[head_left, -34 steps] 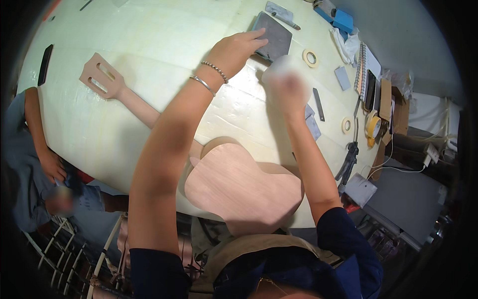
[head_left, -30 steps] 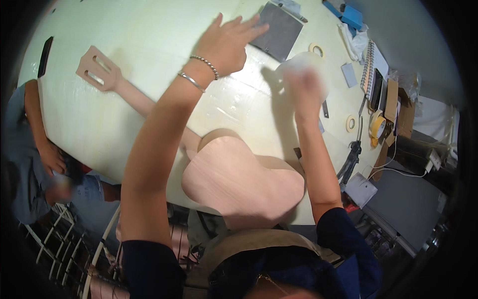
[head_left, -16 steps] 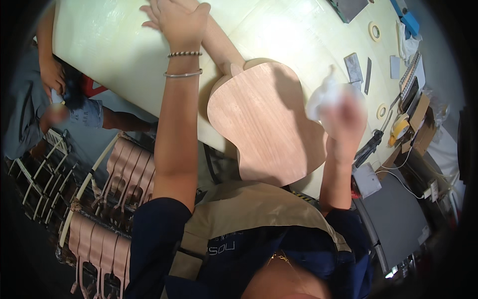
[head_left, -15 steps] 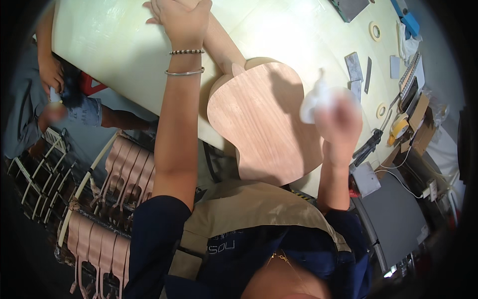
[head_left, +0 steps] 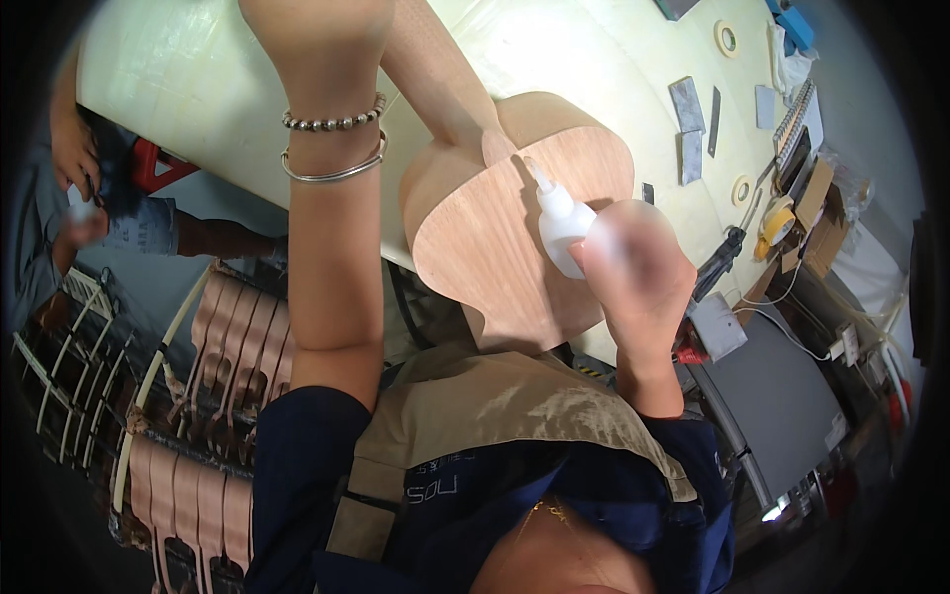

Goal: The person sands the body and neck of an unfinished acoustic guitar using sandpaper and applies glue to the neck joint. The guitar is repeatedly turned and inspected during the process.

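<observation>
A pale wooden small guitar body [head_left: 495, 233], ukulele-like in shape, lies back up, its neck [head_left: 435, 74] running up past the top edge. My right hand [head_left: 643, 277], partly blurred, is closed around a white squeeze bottle [head_left: 566, 233]. The bottle tilts, and its narrow nozzle points at the seam where the neck's heel meets the back; whether the tip touches cannot be seen. Beside the neck at the top edge is my left hand [head_left: 319, 28], wearing a beaded bracelet and a metal bangle at the wrist. Its fingers are out of the picture.
On the right of the pale table [head_left: 198, 109] lie tape rolls [head_left: 726, 40], grey blocks [head_left: 690, 155] and a spiral notebook [head_left: 795, 124]. At lower left, a rack [head_left: 163, 356] holds several wooden neck pieces. Another person's hand [head_left: 74, 153] shows at far left.
My right hand has brought the squeeze bottle leftward over the body, its nozzle now by the heel joint. My left hand has shifted up and left, its fingers leaving the picture.
</observation>
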Demonstrator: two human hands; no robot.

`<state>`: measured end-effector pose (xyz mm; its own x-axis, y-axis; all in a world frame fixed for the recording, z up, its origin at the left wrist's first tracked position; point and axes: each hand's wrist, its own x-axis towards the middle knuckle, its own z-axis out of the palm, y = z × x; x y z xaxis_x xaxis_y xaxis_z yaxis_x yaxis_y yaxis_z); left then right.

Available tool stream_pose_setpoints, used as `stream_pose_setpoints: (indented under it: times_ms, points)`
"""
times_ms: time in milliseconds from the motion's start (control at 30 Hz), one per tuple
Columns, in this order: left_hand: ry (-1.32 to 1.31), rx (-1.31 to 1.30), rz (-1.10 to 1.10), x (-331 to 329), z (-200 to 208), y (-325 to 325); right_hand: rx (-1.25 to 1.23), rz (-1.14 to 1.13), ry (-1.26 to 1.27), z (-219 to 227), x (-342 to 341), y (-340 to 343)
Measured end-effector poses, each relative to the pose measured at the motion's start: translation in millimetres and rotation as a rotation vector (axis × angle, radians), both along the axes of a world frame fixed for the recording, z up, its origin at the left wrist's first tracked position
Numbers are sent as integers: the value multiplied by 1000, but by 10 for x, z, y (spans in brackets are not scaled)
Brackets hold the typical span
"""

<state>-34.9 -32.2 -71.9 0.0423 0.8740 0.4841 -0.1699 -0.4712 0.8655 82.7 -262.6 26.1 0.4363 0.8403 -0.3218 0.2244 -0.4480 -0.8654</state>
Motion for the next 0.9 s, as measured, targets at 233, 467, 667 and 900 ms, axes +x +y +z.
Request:
stream_pose_setpoints:
  times_ms: [233,467,667,900]
  points:
    - [-13,-19,27,105,316,-49,27,-7,-59,99,10,-63]
    - [2,14,19,149,490,-134,48,-80,73,71,20,-164]
    - [22,94,70,194,484,-122,88,-60,30,119,1,-143]
    - [63,17,139,271,614,-210,81,-48,42,134,11,-158]
